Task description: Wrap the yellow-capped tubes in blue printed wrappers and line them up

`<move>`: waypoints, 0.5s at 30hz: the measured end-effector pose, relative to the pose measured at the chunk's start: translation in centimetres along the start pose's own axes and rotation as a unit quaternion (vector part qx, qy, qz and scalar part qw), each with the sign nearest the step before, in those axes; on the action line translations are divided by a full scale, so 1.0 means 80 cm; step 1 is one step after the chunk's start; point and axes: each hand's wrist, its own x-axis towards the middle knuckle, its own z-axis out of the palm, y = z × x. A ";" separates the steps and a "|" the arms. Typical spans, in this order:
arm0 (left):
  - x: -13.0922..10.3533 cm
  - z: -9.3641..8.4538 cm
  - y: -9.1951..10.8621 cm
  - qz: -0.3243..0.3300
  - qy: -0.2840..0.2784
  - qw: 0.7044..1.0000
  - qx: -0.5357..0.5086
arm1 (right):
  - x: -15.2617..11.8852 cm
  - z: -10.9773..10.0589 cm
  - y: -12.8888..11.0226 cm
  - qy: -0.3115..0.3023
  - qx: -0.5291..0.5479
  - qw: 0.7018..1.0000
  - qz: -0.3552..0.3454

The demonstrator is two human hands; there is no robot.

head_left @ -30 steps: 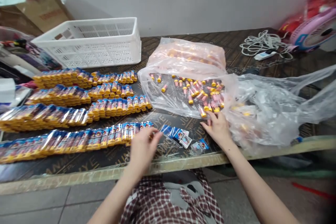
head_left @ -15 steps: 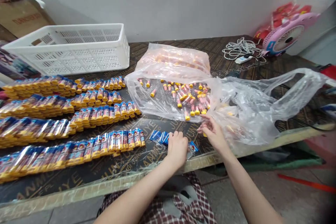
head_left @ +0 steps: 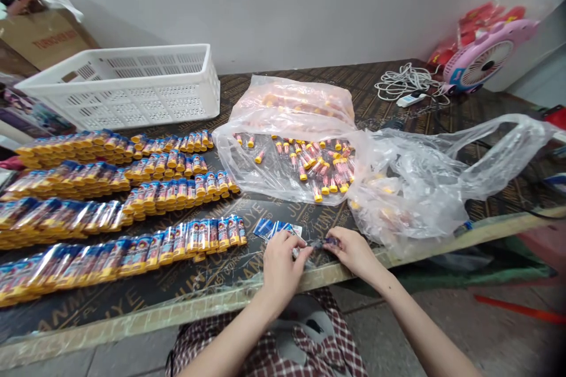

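My left hand (head_left: 283, 262) is closed over the table near its front edge, with a small whitish, shiny piece between thumb and fingers that is too small to make out. To its right, my right hand (head_left: 351, 252) pinches a small dark-blue printed plastic sleeve (head_left: 331, 241) by its end. Just behind my left hand lies a small bunch of flat blue plastic sleeves (head_left: 265, 228). Small clear tubes with yellow caps (head_left: 325, 179) are scattered in the mouth of a clear plastic bag (head_left: 283, 185) beyond my hands.
Rows of blue-and-yellow sleeved tubes (head_left: 168, 245) fill the left of the table, stacked in layers. Behind them stands a white plastic crate (head_left: 145, 94). A second clear bag (head_left: 424, 188) lies right, near a white cable (head_left: 404, 82) and a pink fan (head_left: 484, 65).
My right hand has come back from the bag toward the table's front edge and now pinches a sleeve. My left hand has shifted slightly left and turned, its thumb now showing.
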 end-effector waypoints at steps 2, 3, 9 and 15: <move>-0.001 -0.004 0.000 -0.089 -0.021 0.984 -0.156 | -0.004 -0.006 -0.008 0.117 0.016 0.989 -0.085; -0.001 -0.006 0.001 -0.143 -0.042 0.959 -0.240 | -0.006 -0.009 -0.014 0.172 0.017 0.976 -0.135; 0.001 -0.018 0.011 -0.330 -0.137 0.742 -0.566 | -0.007 -0.013 -0.058 0.271 -0.018 0.902 -0.337; -0.004 -0.034 0.011 -0.366 -0.125 0.697 -0.604 | -0.006 -0.005 -0.066 0.294 -0.008 0.879 -0.374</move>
